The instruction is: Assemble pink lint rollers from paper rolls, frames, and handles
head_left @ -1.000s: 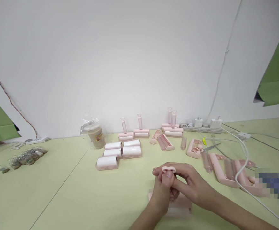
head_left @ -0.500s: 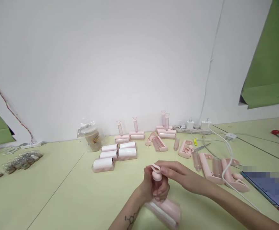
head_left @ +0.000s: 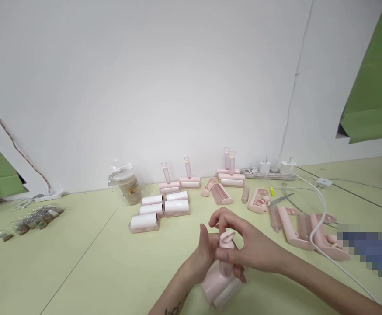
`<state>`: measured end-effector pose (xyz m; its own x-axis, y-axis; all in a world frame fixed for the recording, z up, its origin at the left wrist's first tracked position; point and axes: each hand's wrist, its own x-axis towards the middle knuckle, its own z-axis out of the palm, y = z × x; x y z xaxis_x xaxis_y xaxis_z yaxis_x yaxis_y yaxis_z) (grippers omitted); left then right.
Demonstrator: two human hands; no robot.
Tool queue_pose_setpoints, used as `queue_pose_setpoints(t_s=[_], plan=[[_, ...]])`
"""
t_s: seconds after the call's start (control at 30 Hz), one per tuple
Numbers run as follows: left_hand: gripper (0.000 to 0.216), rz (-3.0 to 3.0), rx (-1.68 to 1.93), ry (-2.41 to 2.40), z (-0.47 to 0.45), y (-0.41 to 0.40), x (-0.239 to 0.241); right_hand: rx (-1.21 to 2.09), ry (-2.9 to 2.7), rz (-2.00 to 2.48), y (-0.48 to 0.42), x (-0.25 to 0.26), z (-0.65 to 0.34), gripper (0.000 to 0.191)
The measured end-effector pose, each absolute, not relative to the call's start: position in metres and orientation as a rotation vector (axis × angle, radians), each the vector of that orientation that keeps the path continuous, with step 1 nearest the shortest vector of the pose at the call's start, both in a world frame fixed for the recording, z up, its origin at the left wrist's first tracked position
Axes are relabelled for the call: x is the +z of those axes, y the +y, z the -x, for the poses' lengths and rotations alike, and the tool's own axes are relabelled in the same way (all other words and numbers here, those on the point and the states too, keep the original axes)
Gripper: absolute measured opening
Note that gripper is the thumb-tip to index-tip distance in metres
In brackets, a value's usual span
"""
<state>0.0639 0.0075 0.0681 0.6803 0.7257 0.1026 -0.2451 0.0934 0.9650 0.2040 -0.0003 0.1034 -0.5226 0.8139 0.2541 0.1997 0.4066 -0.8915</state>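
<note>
Currently, I have the right hand (head_left: 250,243) pinching the handle (head_left: 227,243) below its top, thumb on the near side. The left hand (head_left: 203,258) stands just left of the grip, thumb raised clear; its fingers pass behind the handle, so I cannot tell how firmly they close. The roller (head_left: 214,284) is tilted directly below the grip. Handle and roller overlap in my view; I cannot confirm that they are joined. For sound work, I judge it best to steady the roller with the left hand, set the handle square to it, and direct any force along the handle's length; sideways pressure could make it slip. Avoid the cable (head_left: 324,214), well right of the grip.
</note>
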Motion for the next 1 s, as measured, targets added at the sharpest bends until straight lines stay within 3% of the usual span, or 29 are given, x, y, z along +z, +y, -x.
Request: queue_pose_setpoints(t_s=[0.13,0.2,0.33,0.47,0.7,0.87,1.0], plan=[[0.087,-1.17,0.845,0.424,-0.072,0.0,0.057,1.411,-2.053,0.588,-0.001,0.104,-0.204,0.036],[0.086,-1.197,0.907,0.423,-0.077,-0.001,0.051,1.398,-2.045,0.591,-0.001,0.105,-0.203,0.036],[0.075,-1.251,0.928,0.477,-0.082,-0.004,0.047,1.215,-2.031,0.707,-0.004,0.104,-0.198,0.032],[0.062,-1.227,0.971,0.677,-0.084,-0.012,0.054,1.441,-1.91,0.685,-0.01,0.096,-0.189,0.041],[0.06,-1.077,0.888,0.83,-0.084,-0.017,0.056,1.441,-1.866,0.739,-0.016,0.096,-0.183,0.034],[0.055,-1.18,0.943,0.678,-0.084,-0.012,0.058,1.455,-1.882,0.824,-0.013,0.095,-0.19,0.035],[0.058,-1.301,0.931,0.527,-0.08,-0.008,0.049,1.288,-2.004,0.814,-0.011,0.103,-0.199,0.016]])
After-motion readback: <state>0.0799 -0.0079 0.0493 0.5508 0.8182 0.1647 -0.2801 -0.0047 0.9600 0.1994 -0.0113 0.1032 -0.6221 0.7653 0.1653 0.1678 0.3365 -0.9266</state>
